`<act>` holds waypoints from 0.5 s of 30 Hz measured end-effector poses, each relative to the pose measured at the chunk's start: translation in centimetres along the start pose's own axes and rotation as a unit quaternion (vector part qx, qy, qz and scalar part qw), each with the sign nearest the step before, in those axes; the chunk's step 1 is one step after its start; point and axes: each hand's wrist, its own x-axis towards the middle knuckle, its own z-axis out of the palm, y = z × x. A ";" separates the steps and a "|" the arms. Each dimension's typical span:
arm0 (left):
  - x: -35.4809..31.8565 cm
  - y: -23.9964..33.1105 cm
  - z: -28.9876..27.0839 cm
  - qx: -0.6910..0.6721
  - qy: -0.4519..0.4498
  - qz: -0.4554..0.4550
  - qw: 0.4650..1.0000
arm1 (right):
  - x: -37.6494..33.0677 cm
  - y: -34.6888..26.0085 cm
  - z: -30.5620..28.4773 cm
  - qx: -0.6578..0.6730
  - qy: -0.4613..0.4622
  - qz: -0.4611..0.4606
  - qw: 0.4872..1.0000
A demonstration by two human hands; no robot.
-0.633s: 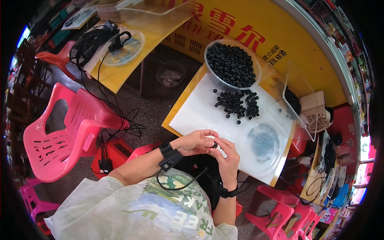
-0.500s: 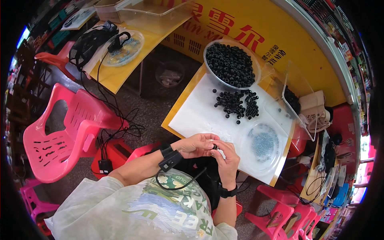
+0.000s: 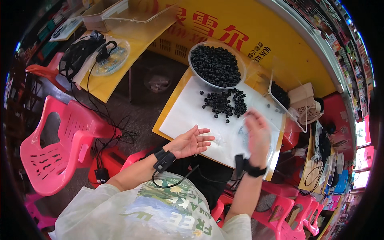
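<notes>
My left hand (image 3: 190, 143) is open at the table's near edge, palm up and fingers spread, with nothing visible in it. My right hand (image 3: 258, 132) is smeared by motion over the right part of the white table sheet (image 3: 180, 114). Its fingers are too blurred to show whether they hold anything. Partly hidden behind it lies a round clear dish (image 3: 243, 135) of pale bluish small pieces. Beyond my hands is a loose pile of small black bead-like rings (image 3: 220, 103). A large clear tub (image 3: 196, 76) of the same rings stands behind the pile.
A clear, tilted plastic bin (image 3: 296, 114) with more black pieces is at the table's right. Left of me are a pink chair (image 3: 52, 160), dark cables (image 3: 110, 134) and a second yellow table (image 3: 116, 76). A dark cable (image 3: 174, 187) runs from my left wrist. Pink chairs (image 3: 280, 212) stand at lower right.
My hands were together, pinching a small black piece. They have parted: the right has swung away to the right and forward, the left has opened. The view has shifted slightly.
</notes>
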 end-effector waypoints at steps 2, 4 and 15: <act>0.3 -0.3 -1.0 -0.005 0.005 -0.002 1.000 | 2.9 -2.1 -2.2 0.063 0.068 -0.054 0.994; 0.4 -0.2 -0.8 -0.010 -0.001 -0.003 1.000 | 4.9 -2.9 -3.5 0.074 0.135 -0.082 0.985; -0.1 0.3 -0.2 0.041 0.085 0.069 0.993 | 1.8 10.0 4.6 -0.555 -0.002 -0.090 0.827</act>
